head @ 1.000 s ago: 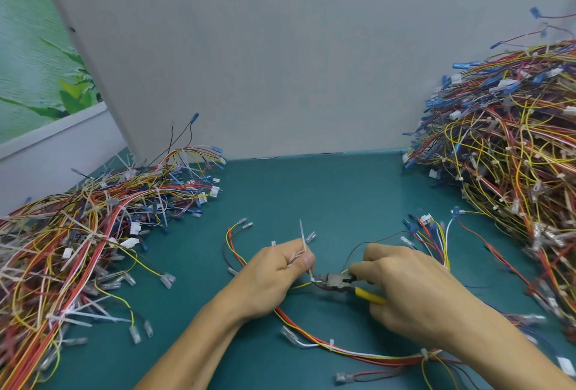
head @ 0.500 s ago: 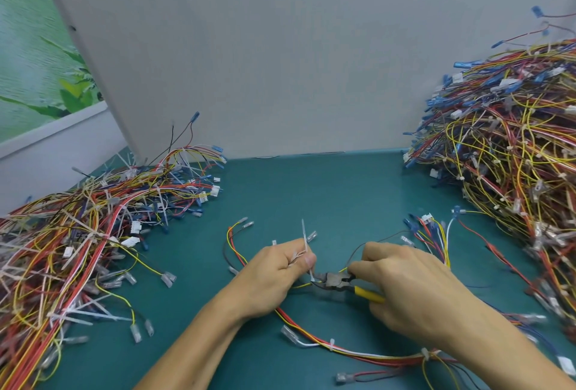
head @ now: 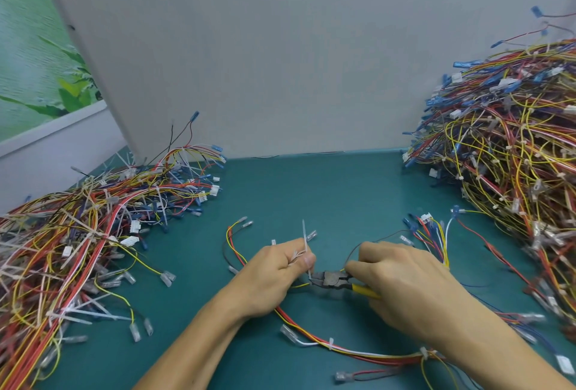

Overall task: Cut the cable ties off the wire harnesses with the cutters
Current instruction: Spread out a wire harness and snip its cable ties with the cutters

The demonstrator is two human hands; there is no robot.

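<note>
Ahead, mat (head: pixel 311 190) between left heap (head: pixel 78 233), right heap (head: pixel 505 146).

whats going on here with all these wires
A person is cutting cable ties off wire harnesses at a teal bench. The left hand pinches a wire harness whose white cable tie sticks up; the right hand grips yellow-handled cutters, nose at that tie. A left pile and a right pile of harnesses flank them.

The right hand (head: pixel 405 286) covers most of the grips of the yellow-handled steel cutters (head: pixel 332 280). The left hand (head: pixel 277 274) hides the lower ends of the thin white cable ties (head: pixel 304 235). The left heap of multicoloured wire harnesses (head: pixel 78 249) runs off the left and bottom edges, the right heap (head: pixel 514 155) off the right.
</note>
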